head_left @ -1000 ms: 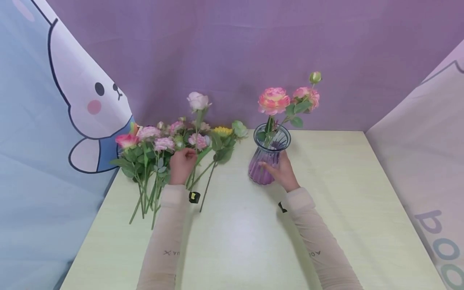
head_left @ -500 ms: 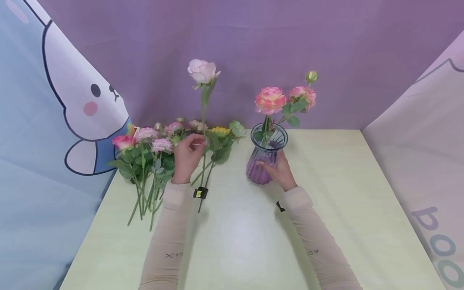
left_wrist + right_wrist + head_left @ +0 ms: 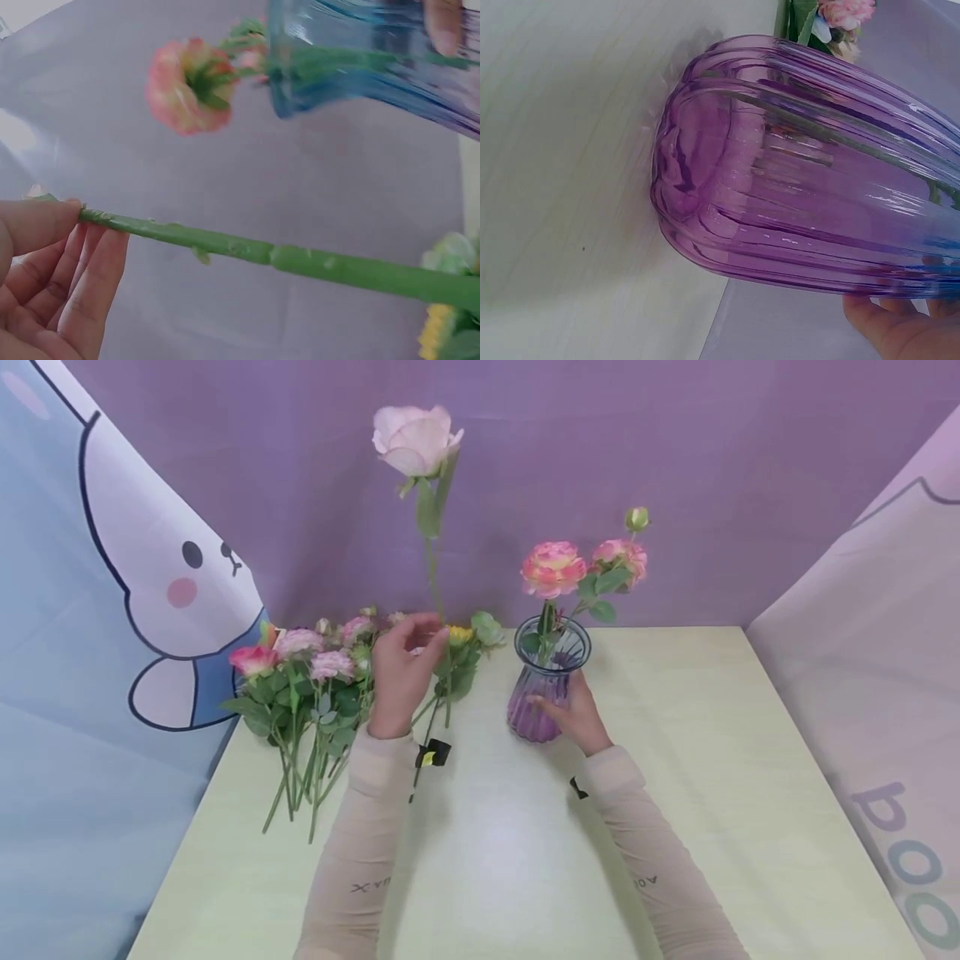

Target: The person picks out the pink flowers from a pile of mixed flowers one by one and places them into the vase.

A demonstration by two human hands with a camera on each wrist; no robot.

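My left hand [image 3: 401, 672] pinches the green stem [image 3: 352, 274] of a pale pink rose [image 3: 417, 442] between thumb and fingertips. The rose stands upright above the flower pile, its lower stem end left of the vase. A ribbed glass vase [image 3: 534, 706], purple below and bluish at the rim, stands on the table. Around its right side curl the fingers and thumb of my right hand [image 3: 585, 714]. In the vase are a pink-yellow flower [image 3: 553, 570] and a leafy stem with a second pink bloom [image 3: 621, 560] and a bud. Stems show through the glass [image 3: 780, 165].
Several flowers lie in a pile on the left of the table [image 3: 510, 860], with pink blooms [image 3: 332, 665] and green stems toward me. A yellow flower [image 3: 459, 635] and a pale green one [image 3: 487, 628] lie between pile and vase. A purple cloth [image 3: 675, 435] hangs behind.
My left hand has lifted the pale rose up out of the pile and moved slightly right, toward the vase. My right hand keeps its hold on the vase.
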